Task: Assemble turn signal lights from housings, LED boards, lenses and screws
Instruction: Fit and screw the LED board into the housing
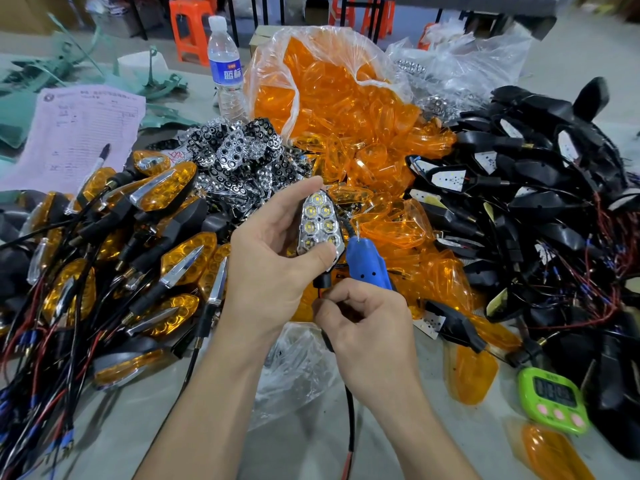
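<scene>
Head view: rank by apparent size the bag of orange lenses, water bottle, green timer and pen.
Largest: bag of orange lenses
Then water bottle and green timer: about alike, timer nearer, so unranked
Smallest: pen

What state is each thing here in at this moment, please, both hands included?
left hand: holds the light unit, thumb on its face
light unit: reflector in, no lens on
right hand: grips the screwdriver
screwdriver: bit up, beside the unit
water bottle: upright, capped
lens bag: open, lenses spilling out
timer: face up, digits showing
</scene>
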`<action>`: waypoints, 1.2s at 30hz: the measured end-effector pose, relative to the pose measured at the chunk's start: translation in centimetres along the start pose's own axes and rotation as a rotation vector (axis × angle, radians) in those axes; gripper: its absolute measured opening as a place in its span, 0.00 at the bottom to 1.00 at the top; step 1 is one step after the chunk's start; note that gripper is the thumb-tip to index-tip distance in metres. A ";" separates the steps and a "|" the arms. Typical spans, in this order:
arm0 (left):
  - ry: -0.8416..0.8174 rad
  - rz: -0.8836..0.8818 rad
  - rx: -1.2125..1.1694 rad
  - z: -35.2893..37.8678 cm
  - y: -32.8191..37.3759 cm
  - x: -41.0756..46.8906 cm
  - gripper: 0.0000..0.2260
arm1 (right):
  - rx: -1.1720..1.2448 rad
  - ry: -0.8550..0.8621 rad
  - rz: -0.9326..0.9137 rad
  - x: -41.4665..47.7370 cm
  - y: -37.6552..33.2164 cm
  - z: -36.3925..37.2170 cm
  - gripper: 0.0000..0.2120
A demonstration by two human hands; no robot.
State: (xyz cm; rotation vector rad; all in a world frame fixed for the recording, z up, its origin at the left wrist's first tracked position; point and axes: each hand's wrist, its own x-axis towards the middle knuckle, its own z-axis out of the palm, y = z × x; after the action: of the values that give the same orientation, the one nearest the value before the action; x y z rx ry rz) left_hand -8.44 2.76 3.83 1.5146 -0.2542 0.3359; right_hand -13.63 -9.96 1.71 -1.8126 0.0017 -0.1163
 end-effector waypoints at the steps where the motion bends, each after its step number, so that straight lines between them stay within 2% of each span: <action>1: 0.003 -0.010 -0.008 0.0 0.0 0.0 0.31 | -0.010 0.003 -0.004 0.0 0.1 0.0 0.15; 5: 0.016 -0.054 -0.068 0.0 -0.2 0.1 0.31 | 0.002 -0.058 0.025 0.1 -0.1 -0.2 0.11; 6: 0.021 -0.069 -0.095 0.0 -0.1 0.1 0.30 | 0.079 -0.083 0.062 0.3 -0.5 -0.3 0.12; 8: 0.022 -0.100 -0.146 0.1 -0.3 0.1 0.30 | 0.296 -0.054 0.152 1.1 -0.8 -1.0 0.23; 9: 0.017 -0.115 -0.165 0.1 -0.4 0.1 0.30 | 0.390 -0.037 0.168 1.7 -1.0 -1.5 0.23; 10: 0.008 -0.129 -0.179 0.1 -0.5 0.0 0.30 | 0.442 -0.040 0.159 2.3 -1.5 -1.8 0.19; 12: -0.010 -0.156 -0.197 0.3 -0.6 -0.1 0.33 | 0.392 -0.056 0.116 3.5 -2.5 -2.0 0.09; 16: -0.017 -0.173 -0.210 0.4 -0.6 0.1 0.37 | 0.273 0.057 0.065 4.9 -2.7 -1.0 0.04; 18: -0.021 -0.176 -0.214 0.5 -0.4 0.2 0.36 | 0.267 0.087 0.048 5.0 -2.5 -0.4 0.06; 22: 0.016 -0.184 -0.185 1.2 -0.2 -0.3 0.32 | 0.307 0.149 0.062 5.5 -2.4 0.0 0.10; 26: -0.008 -0.163 0.117 1.3 0.0 -0.5 0.22 | 0.353 0.193 0.039 6.0 -3.1 -0.3 0.06; 29: -0.067 -0.382 -0.053 0.8 0.0 -0.5 0.22 | 0.414 0.221 0.036 6.4 -3.5 -0.6 0.05; 32: -0.109 -0.354 -0.083 0.5 0.2 -0.8 0.14 | 0.389 0.177 0.095 6.5 -3.6 -0.1 0.09; 35: -0.010 -0.367 -0.116 0.3 0.1 -1.0 0.10 | 0.292 0.078 0.158 6.6 -3.6 0.0 0.02; 36: 0.031 -0.388 -0.115 0.1 -0.2 -1.1 0.10 | 0.220 0.082 0.139 6.6 -3.4 -0.4 0.03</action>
State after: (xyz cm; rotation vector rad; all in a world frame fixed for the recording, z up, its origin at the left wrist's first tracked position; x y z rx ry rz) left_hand -9.36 2.61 3.30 1.4079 0.0466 0.0342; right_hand -7.28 -9.94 5.58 -1.5819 0.1672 -0.0886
